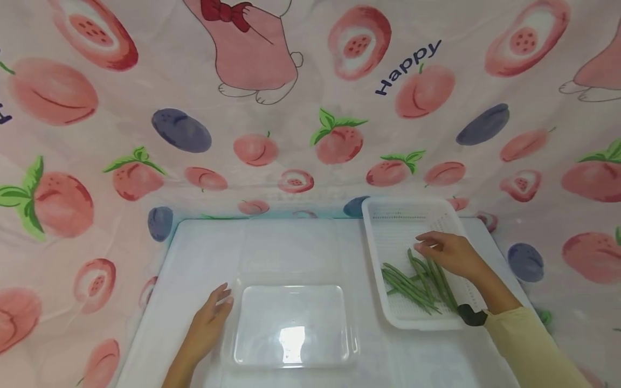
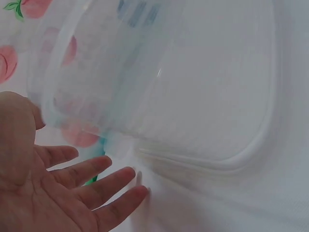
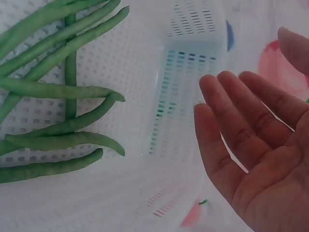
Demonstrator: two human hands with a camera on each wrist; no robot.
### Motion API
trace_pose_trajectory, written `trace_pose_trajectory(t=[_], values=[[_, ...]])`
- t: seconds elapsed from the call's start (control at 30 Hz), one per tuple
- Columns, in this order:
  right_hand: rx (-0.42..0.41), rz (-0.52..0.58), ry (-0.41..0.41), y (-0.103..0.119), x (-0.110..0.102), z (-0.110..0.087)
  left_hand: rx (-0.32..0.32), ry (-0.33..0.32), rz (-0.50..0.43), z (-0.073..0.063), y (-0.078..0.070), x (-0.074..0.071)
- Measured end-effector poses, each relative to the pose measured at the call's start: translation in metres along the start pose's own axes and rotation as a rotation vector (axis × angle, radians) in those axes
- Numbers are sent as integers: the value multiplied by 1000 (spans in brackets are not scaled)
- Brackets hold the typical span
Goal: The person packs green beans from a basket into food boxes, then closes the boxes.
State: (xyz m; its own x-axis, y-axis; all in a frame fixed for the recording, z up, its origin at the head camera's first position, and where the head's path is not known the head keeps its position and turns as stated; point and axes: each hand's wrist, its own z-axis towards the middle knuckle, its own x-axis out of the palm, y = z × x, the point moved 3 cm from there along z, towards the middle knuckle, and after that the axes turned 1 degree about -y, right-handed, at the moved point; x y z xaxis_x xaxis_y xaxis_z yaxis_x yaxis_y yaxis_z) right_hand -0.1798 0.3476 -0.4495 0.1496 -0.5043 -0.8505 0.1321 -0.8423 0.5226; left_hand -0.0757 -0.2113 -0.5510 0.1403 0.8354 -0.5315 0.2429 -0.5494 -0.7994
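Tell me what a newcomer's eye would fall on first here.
First, the pink fruit-printed sheet rising behind the flat white tabletop. Next, the slender green beans in the white perforated plastic basket on the right, with the person's bare right hand above it. Then the clear rectangular plastic container left of the basket, beside the person's bare left hand.

A: Left hand (image 1: 208,321), pose?
B: Relaxed. Left fingers (image 2: 108,188) spread, slightly bent; left thumb (image 2: 17,130) apart from them; left forearm (image 1: 180,369) behind.
A: Right hand (image 1: 450,253)?
B: Right fingers (image 3: 241,128) loosely curved, right thumb (image 3: 295,50) well apart, right forearm (image 1: 496,291) behind them.
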Motion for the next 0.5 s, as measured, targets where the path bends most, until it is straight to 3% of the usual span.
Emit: trace_pose_trajectory(t=[0.5], values=[[25, 31, 285, -13, 29, 39, -4, -12, -54, 8, 2, 3]])
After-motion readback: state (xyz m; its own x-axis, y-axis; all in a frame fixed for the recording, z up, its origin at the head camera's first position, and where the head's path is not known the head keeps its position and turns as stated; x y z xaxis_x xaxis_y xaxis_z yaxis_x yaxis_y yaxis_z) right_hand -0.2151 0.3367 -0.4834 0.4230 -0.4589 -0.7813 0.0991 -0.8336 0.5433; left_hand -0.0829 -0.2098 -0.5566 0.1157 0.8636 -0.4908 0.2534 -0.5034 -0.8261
